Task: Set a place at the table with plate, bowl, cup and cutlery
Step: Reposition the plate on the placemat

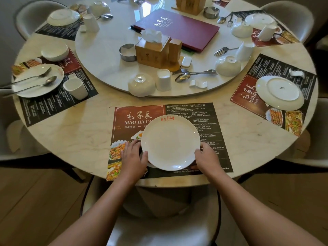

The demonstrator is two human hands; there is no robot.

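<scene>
The left hand [133, 155] and right hand [206, 156] grip opposite rims of the one plate [170, 142], set between them on the placemat [195, 110], so that step looks nearly done. Beyond the hands, on the turntable [106, 55], wait one upturned bowl [141, 84], one cup [163, 79], one spoon [182, 77] and one fork [177, 71], all yet to place.

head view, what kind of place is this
Probably a Chinese restaurant. The branded placemats carry food photos and outlet addresses, a maroon menu folder lies on the lazy Susan, and the same name is printed in red on the plate.
</scene>
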